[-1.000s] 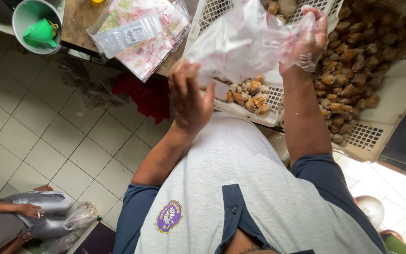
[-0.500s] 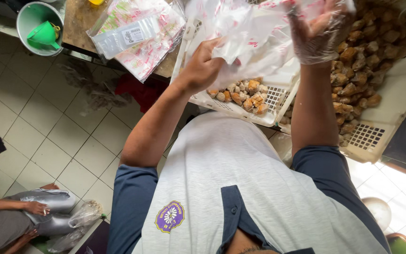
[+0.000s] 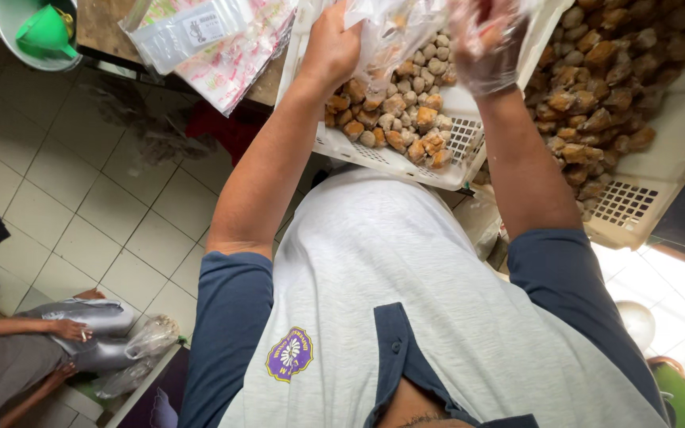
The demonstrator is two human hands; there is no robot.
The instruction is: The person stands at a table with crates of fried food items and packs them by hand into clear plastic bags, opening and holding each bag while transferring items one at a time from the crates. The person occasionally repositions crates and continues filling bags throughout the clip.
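Note:
My left hand [image 3: 333,46] grips the edge of a clear plastic bag [image 3: 396,25] held over a white perforated tray [image 3: 390,157]. The tray holds several brown and beige fried lumps [image 3: 394,117]. My right hand [image 3: 487,41], in a thin transparent glove, holds the other side of the bag at the top of the view. Both forearms reach forward over my grey shirt. The bag's top is cut off by the frame edge.
A second white tray [image 3: 636,198] full of brown pieces stands to the right. A stack of printed plastic bags [image 3: 216,40] lies on the wooden counter at left, near a bucket with a green funnel [image 3: 41,32]. Another person sits on the tiled floor [image 3: 57,341] at lower left.
Both hands have moved forward and up with the bag, over the near tray. The left hand went from open below the bag to gripping its edge.

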